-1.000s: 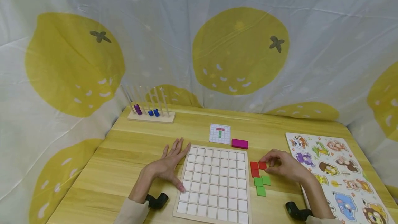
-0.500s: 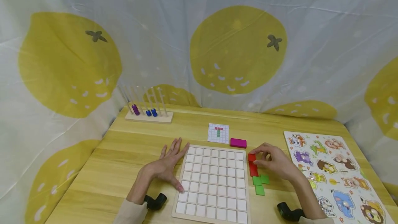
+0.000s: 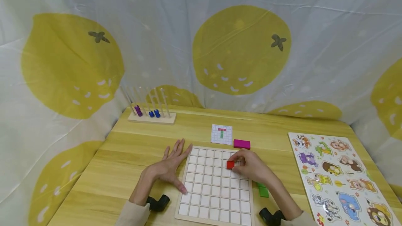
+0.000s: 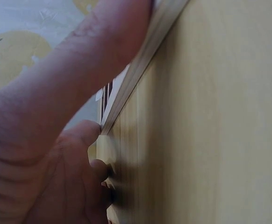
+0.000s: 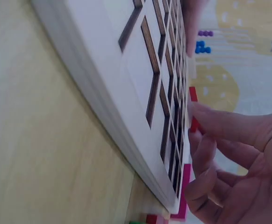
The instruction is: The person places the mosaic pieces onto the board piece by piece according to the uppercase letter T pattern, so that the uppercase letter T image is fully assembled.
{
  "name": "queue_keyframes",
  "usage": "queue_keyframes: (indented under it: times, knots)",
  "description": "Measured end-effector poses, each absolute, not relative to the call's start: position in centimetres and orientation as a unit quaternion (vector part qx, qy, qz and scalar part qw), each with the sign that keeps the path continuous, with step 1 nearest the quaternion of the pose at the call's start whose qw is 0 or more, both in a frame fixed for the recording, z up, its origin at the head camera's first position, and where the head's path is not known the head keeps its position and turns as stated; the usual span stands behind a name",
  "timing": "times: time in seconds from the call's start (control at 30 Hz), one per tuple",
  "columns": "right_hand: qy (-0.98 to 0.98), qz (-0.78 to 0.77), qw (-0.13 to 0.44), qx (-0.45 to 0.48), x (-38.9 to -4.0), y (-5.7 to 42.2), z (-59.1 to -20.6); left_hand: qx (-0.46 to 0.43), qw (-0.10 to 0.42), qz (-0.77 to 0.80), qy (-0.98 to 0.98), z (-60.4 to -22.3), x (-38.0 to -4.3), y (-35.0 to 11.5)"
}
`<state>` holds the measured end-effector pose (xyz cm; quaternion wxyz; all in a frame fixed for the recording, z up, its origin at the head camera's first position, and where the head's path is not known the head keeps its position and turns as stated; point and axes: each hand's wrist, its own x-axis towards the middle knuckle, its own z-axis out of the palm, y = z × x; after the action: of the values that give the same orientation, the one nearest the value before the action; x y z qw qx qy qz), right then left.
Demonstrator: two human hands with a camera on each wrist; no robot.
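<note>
My right hand (image 3: 251,166) pinches a red square tile (image 3: 230,165) between thumb and fingers, over the upper right cells of a wooden grid board (image 3: 207,188). In the right wrist view the tile (image 5: 193,94) stands on edge in the fingertips; contact with the board cannot be made out. My left hand (image 3: 169,166) lies spread along the board's left edge, its thumb and index finger touching the frame. Green tiles (image 3: 263,191) lie right of the board, partly behind my right forearm. A loose red tile (image 5: 154,219) shows in the right wrist view.
Behind the board lie a card (image 3: 221,134) with a red and green T pattern and a magenta block (image 3: 242,144). A peg stand (image 3: 152,118) with purple and blue beads is at the back left. An animal puzzle board (image 3: 348,172) lies right.
My right hand has picked up a red tile from the group beside the board and carried it left over the grid. My left hand has stayed at the board's edge.
</note>
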<state>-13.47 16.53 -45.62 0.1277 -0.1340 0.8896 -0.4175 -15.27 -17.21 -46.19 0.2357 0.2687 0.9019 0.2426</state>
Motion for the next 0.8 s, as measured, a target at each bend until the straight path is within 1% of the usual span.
queue_keyframes:
  times: [0.17,0.57,0.8]
  knots:
    - [0.893,-0.423,0.126,-0.095,-13.7,15.7,-45.5,0.267,0.240,0.235,0.903,-46.3,-15.4,-17.1]
    - [0.887,-0.432,0.114,-0.112,-14.3,15.7,-46.0,0.264,0.239,0.238,0.904,-46.1,-15.3,-17.1]
    - [0.885,-0.438,0.120,-0.105,-14.5,15.7,-46.2,0.262,0.236,0.241,0.904,-46.2,-15.3,-17.1]
